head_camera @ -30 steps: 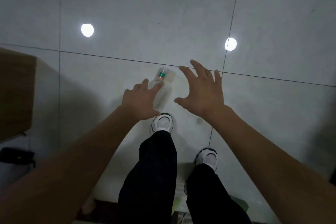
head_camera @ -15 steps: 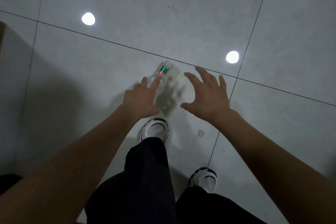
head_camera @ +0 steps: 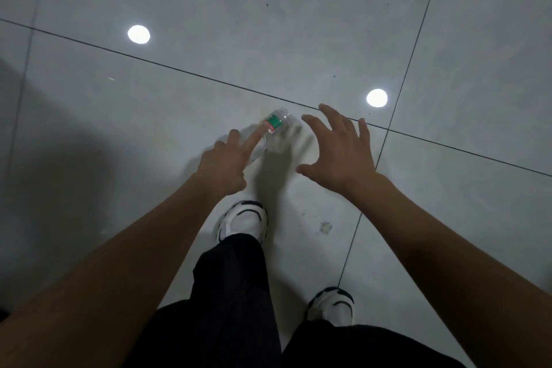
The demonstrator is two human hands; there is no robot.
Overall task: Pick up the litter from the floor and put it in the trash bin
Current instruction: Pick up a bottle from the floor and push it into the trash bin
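two hands reach down toward a clear plastic bottle point(head_camera: 274, 124) with a green and red label, which lies on its side on the tiled floor point(head_camera: 268, 39) just short of a dark grout line. over the past second both hands have closed in on it. the left hand point(head_camera: 222, 164), which hung back a moment ago with its fingers more bunched, now stretches its index finger along the bottle's body up to the label, the other fingers point(head_camera: 234, 136) loosely bent beside it. whether that fingertip really presses the plastic or only hovers over it cannot be told from here, but nothing is gripped yet. the right hand point(head_camera: 343, 152) stays spread wide, thumb out, just beside the bottle on its far side and apart from it, holding nothing. the view has also swung: a brown piece of furniture that stood at the left edge a second ago is gone from sight, and the bottle looks closer, so the person seems to have bent and stepped in. for the task this likely means the approach is almost finished and the grasp is about to start. the fingers will need to curl round the body, and thin clear plastic like this may roll or dent if only nudged. a small pale scrap point(head_camera: 325, 227) lies on the floor nearer the feet, possibly more litter for later. no trash bin is in view, so the carry to it is not yet begun.
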